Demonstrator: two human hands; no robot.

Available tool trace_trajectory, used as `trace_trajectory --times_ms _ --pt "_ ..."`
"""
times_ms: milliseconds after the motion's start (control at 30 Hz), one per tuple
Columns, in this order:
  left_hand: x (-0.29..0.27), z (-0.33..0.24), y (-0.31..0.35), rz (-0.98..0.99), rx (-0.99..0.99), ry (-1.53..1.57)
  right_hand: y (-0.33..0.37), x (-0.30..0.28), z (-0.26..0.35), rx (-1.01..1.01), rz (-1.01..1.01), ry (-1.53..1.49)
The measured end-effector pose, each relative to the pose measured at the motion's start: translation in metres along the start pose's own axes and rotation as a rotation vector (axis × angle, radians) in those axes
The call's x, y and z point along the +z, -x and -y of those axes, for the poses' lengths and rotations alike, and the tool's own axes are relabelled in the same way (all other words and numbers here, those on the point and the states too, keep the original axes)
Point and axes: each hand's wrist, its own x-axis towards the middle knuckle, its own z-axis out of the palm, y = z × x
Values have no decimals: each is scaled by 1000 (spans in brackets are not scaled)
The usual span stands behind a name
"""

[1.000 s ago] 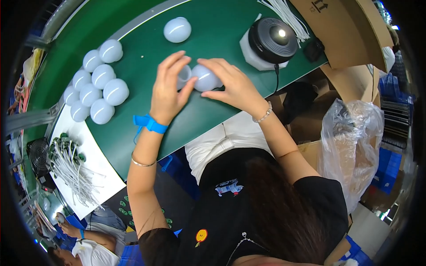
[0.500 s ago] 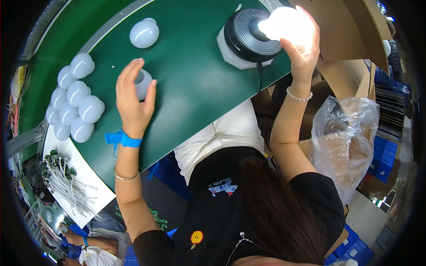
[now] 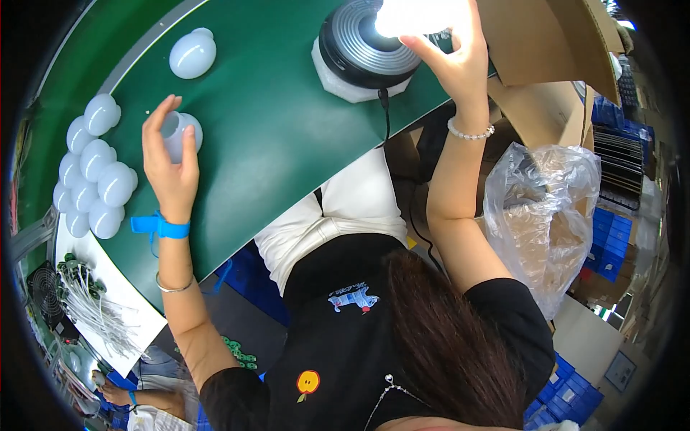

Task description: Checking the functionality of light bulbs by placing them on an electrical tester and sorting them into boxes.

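Two hands, a bulb in each, over the green worktop.
The left hand grips a white bulb just above the worktop; the right hand holds a glowing bulb at the round black tester. More white bulbs cluster at left.

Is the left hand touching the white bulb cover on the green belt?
Touching: the head view shows the left hand with fingers wrapped around the bulb cover.
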Motion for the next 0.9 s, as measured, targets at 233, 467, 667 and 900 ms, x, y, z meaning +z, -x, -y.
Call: trace_trajectory --times_ms 233,467,667,900 --pt "1 -6 5 24 95 -73 14 -6 27 -19 -21 337" --pt "6 -3 0 -18 65 -47 1 13 21 -354 -107 293" --pt "-1 -4 0 -25 44 -30 -2 22 12 -256 -91 157" --pt "-1 -3 1 -8 49 -54 -14 31 -22 -429 -117 -247"
